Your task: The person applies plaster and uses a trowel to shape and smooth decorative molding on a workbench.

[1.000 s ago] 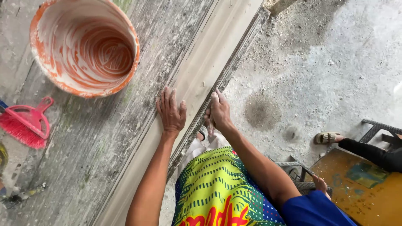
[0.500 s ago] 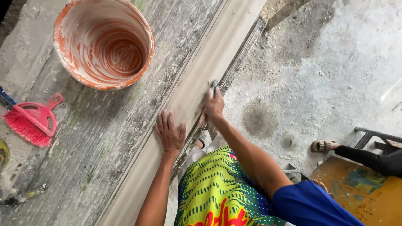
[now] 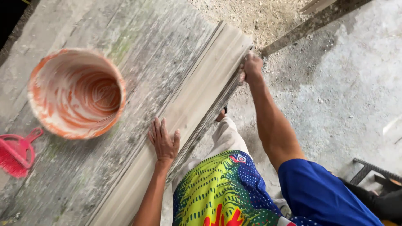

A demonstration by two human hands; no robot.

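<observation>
Moulding strip on weathered plank bench, left hand flat, right hand gripping its end.

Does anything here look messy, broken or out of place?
Nothing looks broken. The orange bucket is streaked white inside, and the workbench is stained grey and greenish. The left hand lies flat on the pale moulded strip; the right hand is at its far end.
</observation>
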